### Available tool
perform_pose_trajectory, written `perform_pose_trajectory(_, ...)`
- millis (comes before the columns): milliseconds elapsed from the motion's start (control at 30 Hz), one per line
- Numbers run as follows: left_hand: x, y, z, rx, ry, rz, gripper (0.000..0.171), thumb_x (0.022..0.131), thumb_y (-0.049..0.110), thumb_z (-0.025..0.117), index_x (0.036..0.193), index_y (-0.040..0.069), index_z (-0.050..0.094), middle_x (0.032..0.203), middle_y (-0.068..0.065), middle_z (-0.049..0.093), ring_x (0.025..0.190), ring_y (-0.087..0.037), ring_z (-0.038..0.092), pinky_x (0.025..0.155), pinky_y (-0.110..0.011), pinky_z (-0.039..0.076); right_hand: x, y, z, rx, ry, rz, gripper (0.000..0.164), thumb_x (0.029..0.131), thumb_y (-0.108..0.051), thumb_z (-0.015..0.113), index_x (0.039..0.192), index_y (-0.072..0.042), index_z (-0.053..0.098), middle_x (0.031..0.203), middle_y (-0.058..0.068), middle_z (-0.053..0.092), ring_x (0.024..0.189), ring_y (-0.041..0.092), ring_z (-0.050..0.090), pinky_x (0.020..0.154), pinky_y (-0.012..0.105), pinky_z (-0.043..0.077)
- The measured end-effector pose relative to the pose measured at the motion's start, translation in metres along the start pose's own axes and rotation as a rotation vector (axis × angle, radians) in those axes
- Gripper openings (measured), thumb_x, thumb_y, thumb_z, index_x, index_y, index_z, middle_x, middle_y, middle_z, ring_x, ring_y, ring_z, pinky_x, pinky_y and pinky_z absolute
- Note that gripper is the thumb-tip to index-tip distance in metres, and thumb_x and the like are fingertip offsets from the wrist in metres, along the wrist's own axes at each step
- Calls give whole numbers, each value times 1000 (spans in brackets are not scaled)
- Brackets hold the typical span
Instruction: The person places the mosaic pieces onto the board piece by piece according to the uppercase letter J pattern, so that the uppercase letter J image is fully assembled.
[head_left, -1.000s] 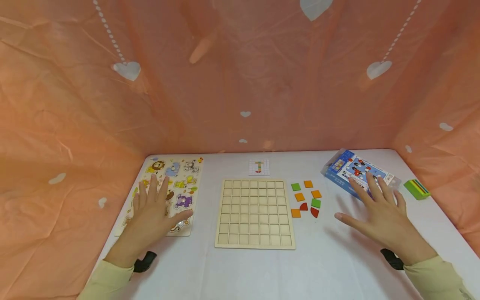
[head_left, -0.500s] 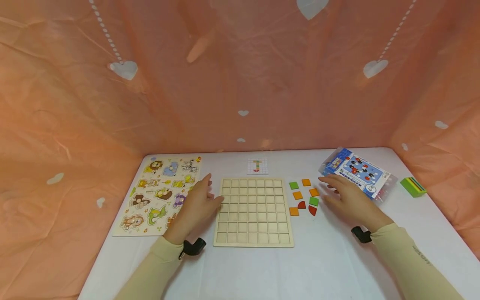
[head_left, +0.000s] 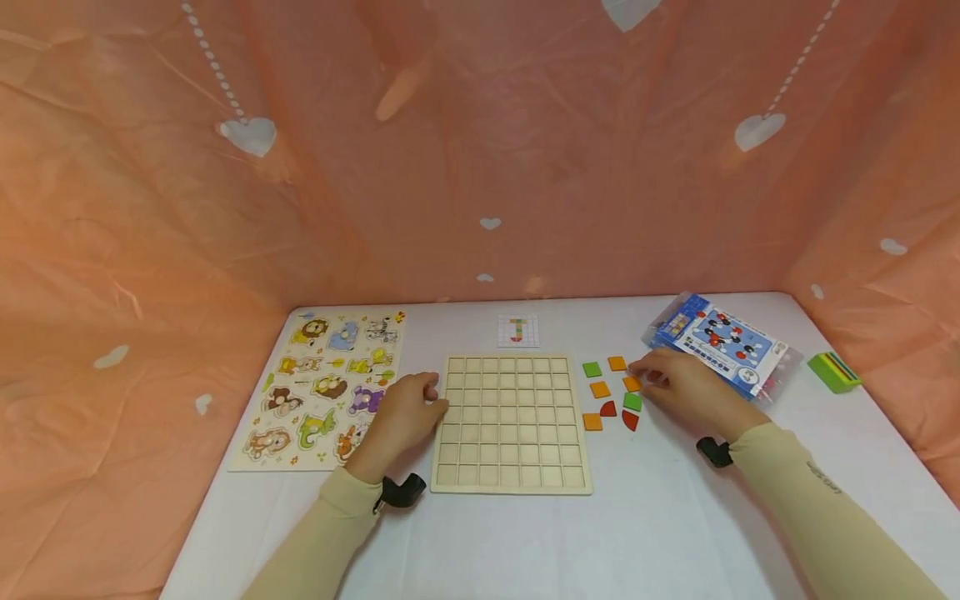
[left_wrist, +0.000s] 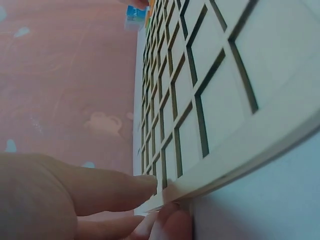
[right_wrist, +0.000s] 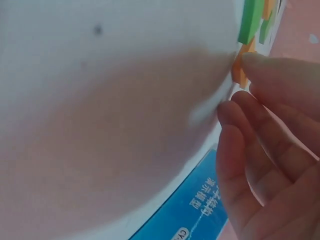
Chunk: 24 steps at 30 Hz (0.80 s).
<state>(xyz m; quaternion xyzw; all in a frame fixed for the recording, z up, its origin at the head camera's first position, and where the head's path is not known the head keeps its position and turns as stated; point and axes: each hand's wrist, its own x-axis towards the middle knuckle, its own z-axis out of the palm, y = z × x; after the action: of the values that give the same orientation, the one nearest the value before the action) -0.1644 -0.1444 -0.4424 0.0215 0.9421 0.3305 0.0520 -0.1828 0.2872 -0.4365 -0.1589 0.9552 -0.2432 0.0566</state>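
Observation:
In the head view a pale wooden grid board [head_left: 512,486] lies mid-table, its cells bare. My left hand [head_left: 405,417] grips its left edge; in the left wrist view the thumb [left_wrist: 115,189] is over the rim, with fingers curled below. To the board's right lie loose tiles: orange squares, two green squares and two red quarter-circles [head_left: 630,420]. My right hand [head_left: 692,390] has thumb and index finger pinching an orange square tile [head_left: 632,384]. In the right wrist view this orange tile is at the thumb tip, next to a green tile [right_wrist: 251,22]; the other fingers curl beside it.
A small card [head_left: 518,331] with a coloured tile pattern lies behind the board. An animal puzzle [head_left: 315,392] is at the left. At back right are a blue model-kit package [head_left: 723,342] and a green striped block [head_left: 834,372]. Orange fabric [head_left: 480,150] surrounds the table.
Both hands have come inward from spread positions. My left hand has reached the board's left edge and taken hold; my right hand has moved left to the orange tile, its fingers closing there.

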Motion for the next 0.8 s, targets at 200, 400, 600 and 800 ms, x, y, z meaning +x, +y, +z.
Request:
perform_pose_trajectory(200, 1, -1, 1, 1, -3, -3, 48, 96, 7, 72, 142, -6, 66, 98, -7, 69, 87, -19, 57, 82, -35, 49, 3, 2, 2, -18, -3, 5, 25, 102, -14, 74, 126, -14, 78, 124, 7, 76, 110, 25, 69, 100, 52, 58)
perform_pose_trajectory(400, 1, -3, 0, -40, -24, -29, 49, 97, 8, 71, 144, -2, 66, 93, -5, 66, 82, -18, 55, 73, -29, 44, 7, 4, 3, -16, -7, -6, 21, 101, -14, 75, 122, -13, 79, 121, 6, 76, 107, 24, 68, 98, 51, 58)
perform_pose_trajectory(600, 1, -3, -1, -73, -29, -67, 49, 97, 10, 73, 145, 1, 67, 91, -5, 66, 79, -16, 55, 68, -27, 42, 10, 5, 3, 0, 0, 2, 20, 101, -15, 76, 120, -14, 79, 115, 3, 77, 103, 21, 66, 94, 45, 56)
perform_pose_trajectory(800, 2, -4, -2, -64, -48, -81, 52, 96, 11, 73, 147, 3, 65, 91, -5, 69, 78, -17, 58, 68, -28, 46, 15, -6, 3, 70, -9, 82, 26, 102, -24, 75, 126, -14, 77, 116, 4, 77, 104, 22, 67, 95, 44, 56)
